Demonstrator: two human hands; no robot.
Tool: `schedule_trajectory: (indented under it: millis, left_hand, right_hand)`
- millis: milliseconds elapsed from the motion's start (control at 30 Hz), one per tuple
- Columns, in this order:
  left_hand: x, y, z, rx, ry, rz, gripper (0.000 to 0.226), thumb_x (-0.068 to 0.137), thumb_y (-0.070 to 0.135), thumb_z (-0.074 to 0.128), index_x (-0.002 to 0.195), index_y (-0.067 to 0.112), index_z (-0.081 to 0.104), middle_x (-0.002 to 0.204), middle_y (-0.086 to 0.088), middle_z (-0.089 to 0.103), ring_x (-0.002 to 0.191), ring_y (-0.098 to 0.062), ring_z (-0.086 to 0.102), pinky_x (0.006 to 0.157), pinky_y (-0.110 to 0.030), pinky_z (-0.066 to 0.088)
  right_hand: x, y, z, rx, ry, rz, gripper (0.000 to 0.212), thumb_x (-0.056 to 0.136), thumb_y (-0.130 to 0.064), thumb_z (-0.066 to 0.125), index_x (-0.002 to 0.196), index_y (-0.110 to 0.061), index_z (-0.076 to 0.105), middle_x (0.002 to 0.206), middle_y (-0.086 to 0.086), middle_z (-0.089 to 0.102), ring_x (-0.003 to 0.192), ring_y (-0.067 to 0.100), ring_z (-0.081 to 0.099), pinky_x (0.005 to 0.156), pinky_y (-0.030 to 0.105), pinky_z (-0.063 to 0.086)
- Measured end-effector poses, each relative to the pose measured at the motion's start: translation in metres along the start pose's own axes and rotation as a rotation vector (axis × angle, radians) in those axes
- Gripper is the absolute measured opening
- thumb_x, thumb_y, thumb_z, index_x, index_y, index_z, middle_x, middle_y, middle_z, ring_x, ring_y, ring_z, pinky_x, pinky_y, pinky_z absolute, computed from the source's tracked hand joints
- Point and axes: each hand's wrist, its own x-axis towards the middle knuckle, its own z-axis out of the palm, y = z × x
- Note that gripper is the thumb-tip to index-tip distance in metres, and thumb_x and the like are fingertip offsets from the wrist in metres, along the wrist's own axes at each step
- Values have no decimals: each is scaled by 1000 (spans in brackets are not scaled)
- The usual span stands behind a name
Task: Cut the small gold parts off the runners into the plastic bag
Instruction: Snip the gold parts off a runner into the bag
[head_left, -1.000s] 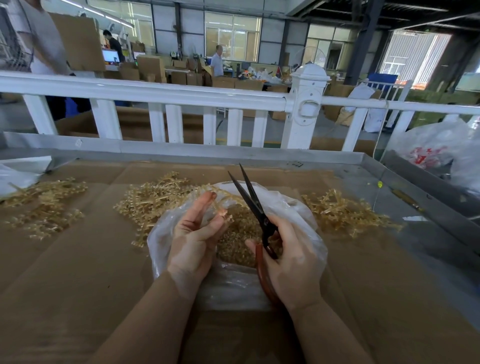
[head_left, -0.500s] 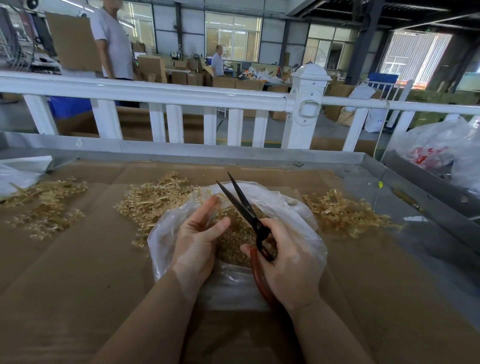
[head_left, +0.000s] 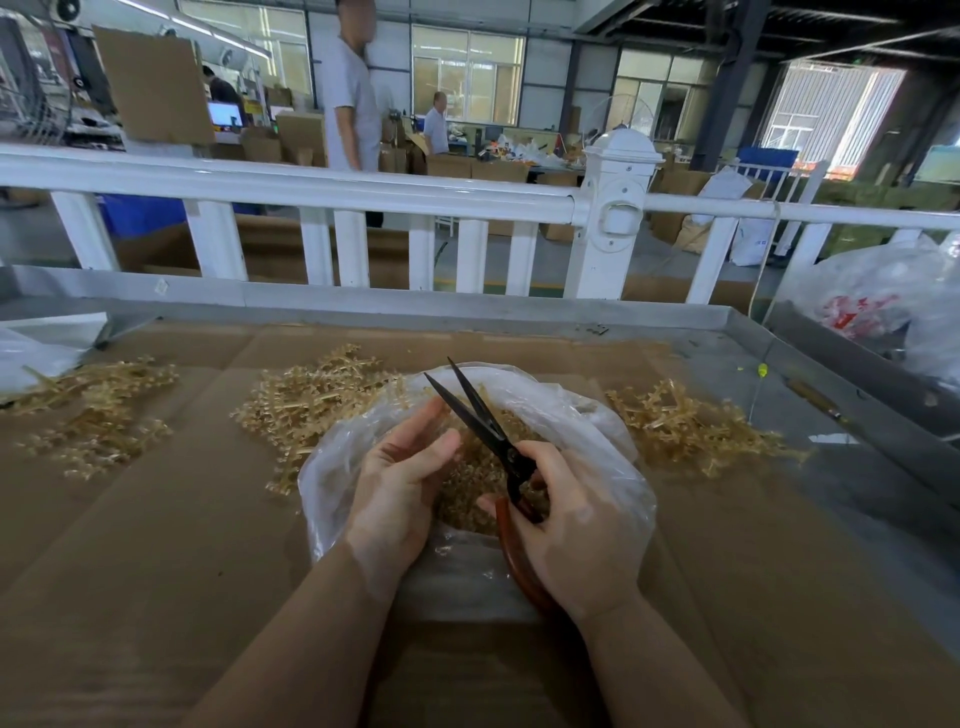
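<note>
Holding cut gold parts (head_left: 483, 480), the plastic bag (head_left: 587, 415) underlies both hands: right hand (head_left: 576, 525) gripping scissors (head_left: 483, 426), left hand (head_left: 400, 483) relaxed.

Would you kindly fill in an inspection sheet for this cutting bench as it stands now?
Surface: cardboard sheet covering a metal-rimmed bench.
Job's things: plastic bag open, gold parts inside; scissors open above it; runner piles beside the bag.
Clutter: white bag at right.
Grips: left hand over the bag, contents unclear; right hand holds the scissors.
Cables: nothing seen.
Surroundings: white railing, people and cartons beyond.
</note>
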Motion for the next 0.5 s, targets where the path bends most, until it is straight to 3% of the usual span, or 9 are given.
schedule_trajectory:
  millis: [167, 300, 433, 500]
  left_hand:
    - [0, 1, 0, 6, -113, -5, 57, 68, -13, 59, 122, 5, 60, 114, -13, 70, 104, -22, 68, 75, -24, 56]
    - [0, -1, 2, 11, -93, 28, 57, 63, -15, 60, 116, 7, 62, 103, -9, 74, 95, -17, 71, 71, -23, 56]
    - [2, -3, 0, 36, -44, 20, 32, 64, -7, 62, 92, 10, 64, 79, -4, 73, 79, -14, 71, 66, -22, 57]
    - [1, -3, 0, 76, -41, -2, 29, 65, -2, 63, 93, 6, 68, 87, -5, 75, 83, -14, 71, 72, -21, 57]
  right_hand:
    - [0, 1, 0, -8, 32, -3, 44, 75, -41, 79, 109, -16, 67, 95, -4, 69, 87, 12, 65, 73, 26, 55]
    - [0, 1, -1, 12, 40, -6, 44, 75, -39, 80, 109, -14, 67, 96, -3, 69, 89, 14, 65, 74, 31, 57]
    - [0, 1, -1, 22, 42, -9, 45, 75, -40, 80, 109, -14, 67, 96, -2, 69, 88, 15, 66, 74, 33, 58]
    - [0, 0, -1, 35, 37, 3, 45, 75, -38, 80, 110, -15, 66, 98, -2, 69, 90, 15, 66, 75, 34, 58]
